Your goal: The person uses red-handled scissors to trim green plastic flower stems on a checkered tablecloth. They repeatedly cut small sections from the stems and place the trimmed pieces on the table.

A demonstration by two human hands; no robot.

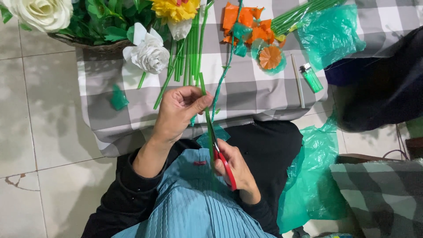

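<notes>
**Green stem held upright between my two hands, scissors at its lower end**

The thin green stem (205, 103) runs almost straight away from me, its long axis pointing from my lap toward the surface (246, 94), tilted only slightly. My left hand (178, 110) is the nearer one to its middle: thumb and fingers are closed around it, pinching it just above the surface's near edge. Below that grip the stem comes down to the red-handled scissors (220, 156), which my right hand (235, 169) holds with fingers closed through the handles; the blades lie along the stem's lower part, touching or nearly touching it, I cannot tell which. Farther out on the checked cloth lie a bundle of green sticks (189, 53), a white paper rose (150, 53), orange paper scraps (249, 24) and a green lighter (312, 78).
</notes>
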